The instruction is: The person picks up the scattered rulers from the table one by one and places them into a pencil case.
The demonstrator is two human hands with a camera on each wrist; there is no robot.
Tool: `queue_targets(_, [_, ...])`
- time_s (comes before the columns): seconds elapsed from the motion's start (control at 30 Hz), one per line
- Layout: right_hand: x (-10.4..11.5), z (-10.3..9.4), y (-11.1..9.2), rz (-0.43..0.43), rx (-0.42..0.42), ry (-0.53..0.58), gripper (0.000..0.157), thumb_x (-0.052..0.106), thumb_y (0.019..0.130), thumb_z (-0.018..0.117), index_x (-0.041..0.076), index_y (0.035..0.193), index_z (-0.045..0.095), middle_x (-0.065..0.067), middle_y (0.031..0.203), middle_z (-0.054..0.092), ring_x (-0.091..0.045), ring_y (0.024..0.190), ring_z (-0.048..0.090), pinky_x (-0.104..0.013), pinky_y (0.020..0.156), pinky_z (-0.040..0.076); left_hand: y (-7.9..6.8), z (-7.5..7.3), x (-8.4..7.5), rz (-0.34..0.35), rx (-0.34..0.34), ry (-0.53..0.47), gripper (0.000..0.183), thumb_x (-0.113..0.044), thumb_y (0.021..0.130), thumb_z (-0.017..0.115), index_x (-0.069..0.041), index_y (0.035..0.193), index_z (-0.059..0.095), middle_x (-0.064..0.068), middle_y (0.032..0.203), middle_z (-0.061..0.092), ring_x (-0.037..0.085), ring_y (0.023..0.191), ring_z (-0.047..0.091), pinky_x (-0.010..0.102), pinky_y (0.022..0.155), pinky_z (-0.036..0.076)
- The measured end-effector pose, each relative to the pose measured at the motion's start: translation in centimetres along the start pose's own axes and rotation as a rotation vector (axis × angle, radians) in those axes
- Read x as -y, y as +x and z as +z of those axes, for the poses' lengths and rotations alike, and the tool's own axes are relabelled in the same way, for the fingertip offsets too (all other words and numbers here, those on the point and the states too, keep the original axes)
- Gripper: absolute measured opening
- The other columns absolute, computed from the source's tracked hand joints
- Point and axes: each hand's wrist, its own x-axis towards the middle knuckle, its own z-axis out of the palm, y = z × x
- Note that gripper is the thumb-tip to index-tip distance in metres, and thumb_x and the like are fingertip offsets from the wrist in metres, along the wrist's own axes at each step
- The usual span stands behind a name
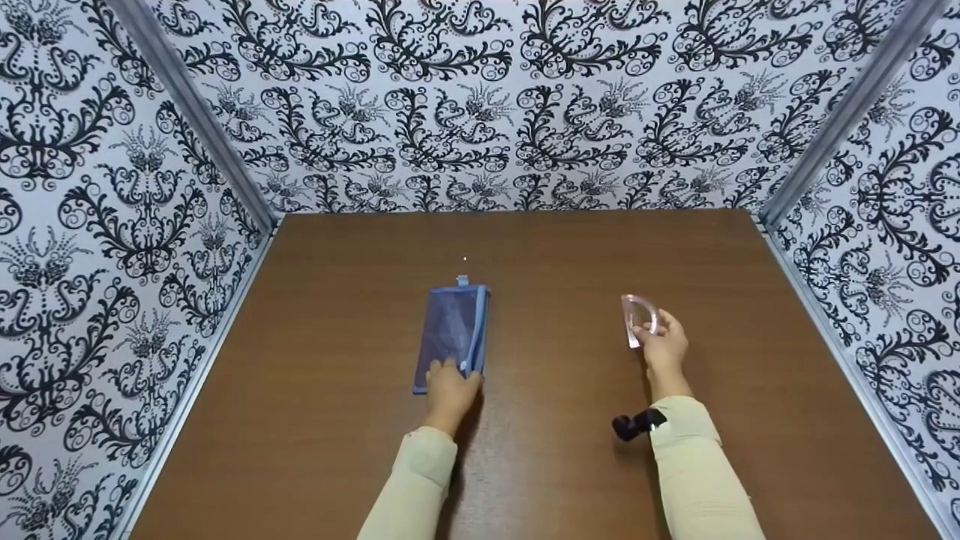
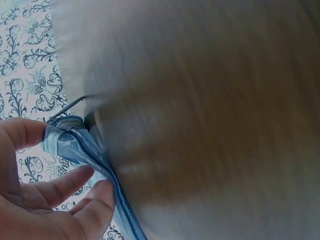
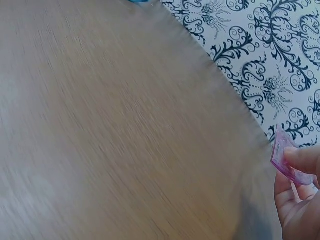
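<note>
A blue mesh zip pouch [image 1: 450, 322] lies on the table left of the middle, its small fabric tab at the far end. My left hand [image 1: 450, 391] grips the pouch's near end. In the left wrist view the thumb and fingers lie on opposite sides of the blue pouch [image 2: 85, 146], beside its zipper. Farther right, my right hand [image 1: 666, 349] pinches a clear pink protractor [image 1: 628, 322] by its curved side. The right wrist view shows the thumb over the pink protractor [image 3: 283, 161] and fingers beneath, with part of the hand out of frame.
The brown wooden table [image 1: 555, 450] is bounded by black-and-white patterned walls [image 1: 450, 112] at the back and both sides. Grey metal rails [image 1: 195, 112] run along the corners. A black camera mount [image 1: 634, 425] sticks out from the right wrist.
</note>
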Motion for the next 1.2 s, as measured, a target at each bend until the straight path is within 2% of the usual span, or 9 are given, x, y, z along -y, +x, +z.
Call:
queue_targets(0.17, [0.0, 0.9, -0.3, -0.008, 0.027, -0.006, 0.060, -0.007, 0.076, 0.062, 0.003, 0.132, 0.041, -0.023, 0.110, 0.054, -0.013, 0.083, 0.051, -0.015, 0.066, 0.042, 0.1, -0.1, 0.0, 0.001, 0.004, -0.009, 0.054, -0.030, 0.074, 0.060, 0.003, 0.116, 0.055, 0.021, 0.112, 0.049, 0.035, 0.102, 0.046, 0.045, 0.085, 0.040])
queue_targets(0.4, [-0.1, 2.0, -0.6, -0.030, 0.043, 0.050, 0.061, -0.011, 0.074, 0.061, -0.001, 0.131, 0.040, -0.025, 0.106, 0.052, -0.006, 0.071, 0.051, -0.013, 0.062, 0.043, 0.0, -0.3, 0.0, -0.055, 0.076, -0.050, 0.058, -0.032, 0.077, 0.059, 0.004, 0.123, 0.049, 0.023, 0.129, 0.039, 0.036, 0.117, 0.036, 0.047, 0.093, 0.036])
queue_targets(0.67, [-0.1, 3.4, -1.0, -0.030, 0.066, 0.053, 0.061, -0.011, 0.074, 0.061, 0.000, 0.130, 0.041, -0.026, 0.106, 0.053, -0.007, 0.072, 0.052, -0.014, 0.061, 0.044, 0.2, -0.2, 0.0, -0.035, 0.043, -0.025, 0.054, -0.032, 0.074, 0.060, 0.002, 0.116, 0.055, 0.019, 0.114, 0.047, 0.034, 0.105, 0.043, 0.044, 0.086, 0.039])
queue_targets(0.87, [0.1, 4.4, -1.3, -0.054, 0.068, 0.062, 0.060, -0.012, 0.073, 0.061, -0.001, 0.129, 0.042, -0.026, 0.103, 0.055, -0.008, 0.072, 0.051, -0.014, 0.060, 0.043, 0.1, -0.3, -0.1, -0.036, 0.035, -0.021, 0.054, -0.031, 0.074, 0.061, 0.002, 0.116, 0.055, 0.020, 0.114, 0.047, 0.034, 0.105, 0.044, 0.045, 0.086, 0.039])
queue_targets(1.03, [0.2, 5.1, -1.4, -0.093, 0.080, 0.060, 0.058, -0.013, 0.072, 0.060, -0.003, 0.127, 0.044, -0.021, 0.093, 0.055, -0.006, 0.066, 0.051, -0.015, 0.057, 0.043, 0.2, -0.2, -0.1, -0.039, 0.036, -0.023, 0.054, -0.032, 0.075, 0.061, 0.001, 0.117, 0.054, 0.019, 0.115, 0.047, 0.034, 0.106, 0.044, 0.045, 0.086, 0.040])
queue_targets(1.2, [0.4, 5.7, -1.6, -0.110, 0.113, 0.045, 0.058, -0.014, 0.073, 0.059, -0.003, 0.128, 0.043, -0.018, 0.091, 0.055, -0.006, 0.067, 0.051, -0.015, 0.057, 0.044, 0.1, 0.0, 0.0, -0.038, 0.033, -0.019, 0.053, -0.031, 0.076, 0.061, 0.000, 0.117, 0.054, 0.020, 0.116, 0.046, 0.034, 0.106, 0.043, 0.046, 0.085, 0.040])
